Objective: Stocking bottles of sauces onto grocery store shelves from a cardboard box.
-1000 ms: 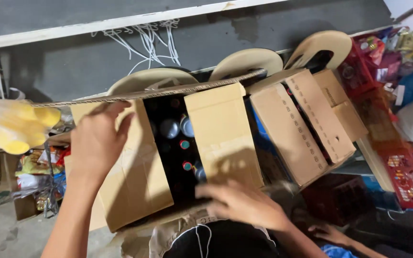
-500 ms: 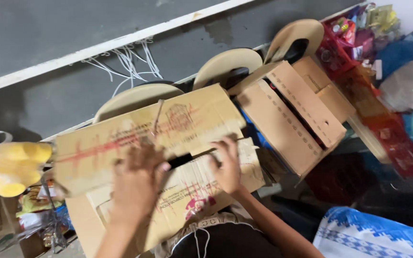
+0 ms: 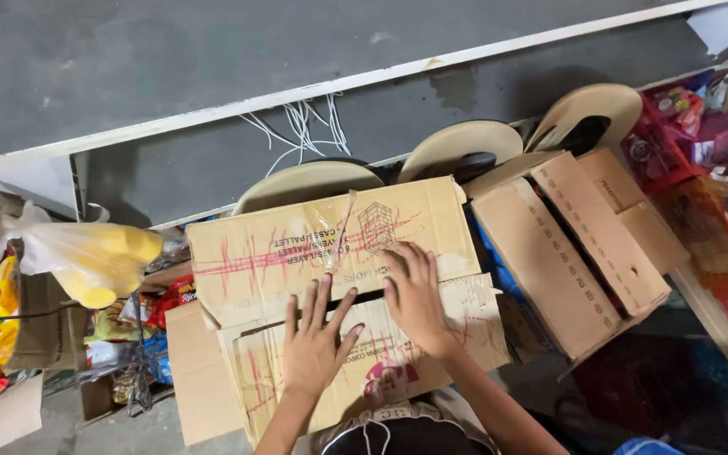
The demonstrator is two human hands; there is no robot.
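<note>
A brown cardboard box (image 3: 297, 244) with red markings lies in front of me with its top flaps folded down. My left hand (image 3: 315, 345) rests flat on the near flap (image 3: 457, 324), fingers spread. My right hand (image 3: 414, 295) presses flat across the seam between the near flap and the far flap. Neither hand holds anything. A narrow dark gap shows between the flaps. What the box contains is hidden.
A second cardboard box (image 3: 579, 244) sits to the right, flaps shut. Behind both stand three tan chair backs (image 3: 465, 143) against a grey wall with white cables (image 3: 301, 126). A plastic bag of yellow items (image 3: 94, 257) hangs at left above snack packets. Red crates (image 3: 676, 135) at right.
The box stood open with bottles showing a second ago. Both hands have folded the flaps down over them and now lie flat on the closed top.
</note>
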